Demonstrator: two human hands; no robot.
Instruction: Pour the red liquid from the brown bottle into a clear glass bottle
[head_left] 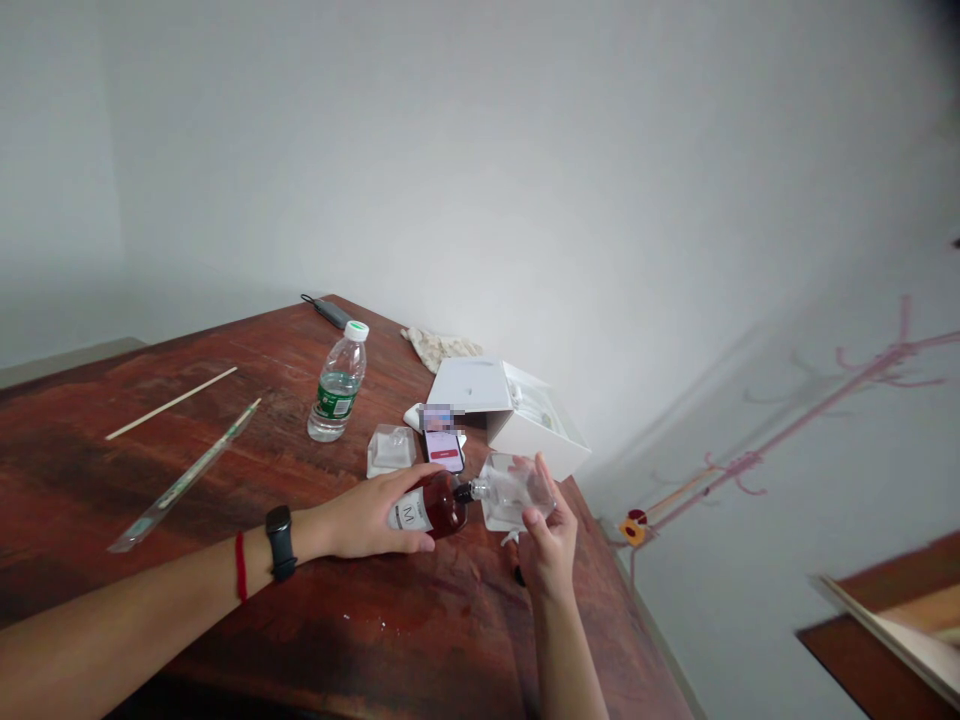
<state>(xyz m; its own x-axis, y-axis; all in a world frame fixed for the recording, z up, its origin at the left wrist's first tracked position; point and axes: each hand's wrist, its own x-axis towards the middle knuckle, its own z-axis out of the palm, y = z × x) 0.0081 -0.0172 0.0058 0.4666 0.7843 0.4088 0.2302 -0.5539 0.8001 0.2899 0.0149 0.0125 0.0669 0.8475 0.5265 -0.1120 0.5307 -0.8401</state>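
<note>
Right now I am tipping the brown bottle (439,505) on its side with my left hand (367,518), fingers wrapping around its labelled body, just below the centre of the frame. Its long axis is running left to right, and its dark nozzle is pointing right, meeting the mouth of the clear glass bottle (510,490). My right hand (551,545) is cupping that clear bottle from below and to the right, fingers curling around its far side. Both bottles are hovering just over the wooden table (300,640), with the phone (444,448) lying just behind them.
</note>
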